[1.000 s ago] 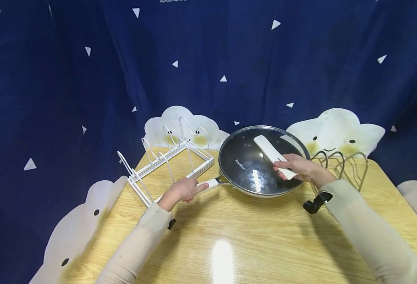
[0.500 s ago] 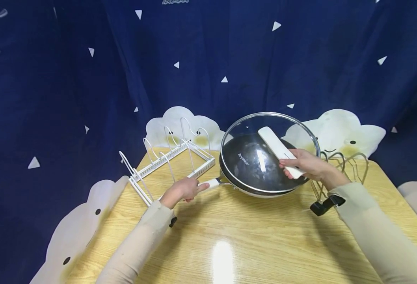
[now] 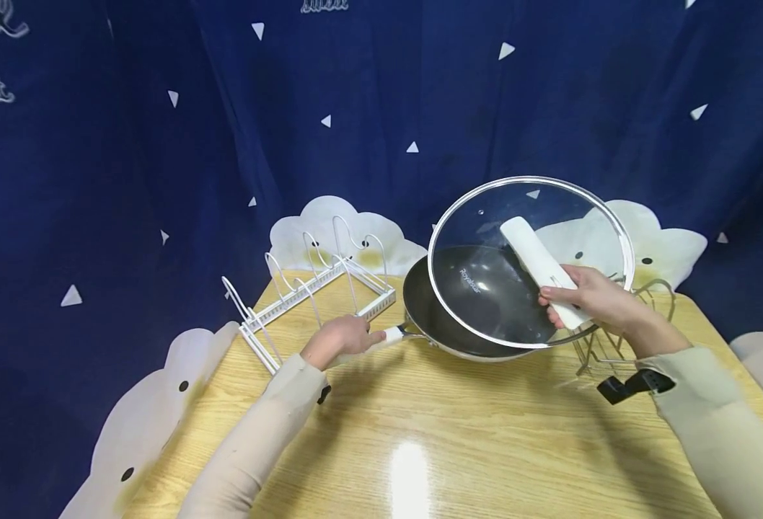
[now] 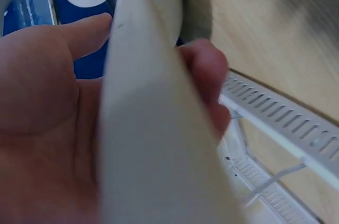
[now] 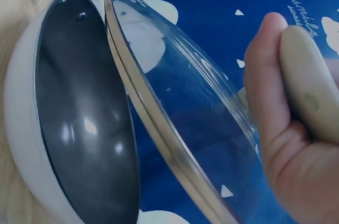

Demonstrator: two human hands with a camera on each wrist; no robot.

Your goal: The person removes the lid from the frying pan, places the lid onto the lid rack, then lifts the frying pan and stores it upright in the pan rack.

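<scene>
Over the table (image 3: 498,447), the lid (image 3: 495,267) has risen and shifted right.

On the tabletop (image 3: 485,440), a rack (image 3: 300,291) stands at nine o'clock from the pan (image 5: 87,113). The lid (image 3: 532,252) hangs over the pan, towards two. A second rack (image 3: 673,295), partly hidden, is probably at three. Curtain (image 3: 368,86) behind, at twelve.

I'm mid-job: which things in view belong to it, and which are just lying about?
In the job:
pan, handle gripped by the left hand
lid, handle gripped by the right hand

Lying about, apparently unused for now:
white rack
wire rack
</scene>
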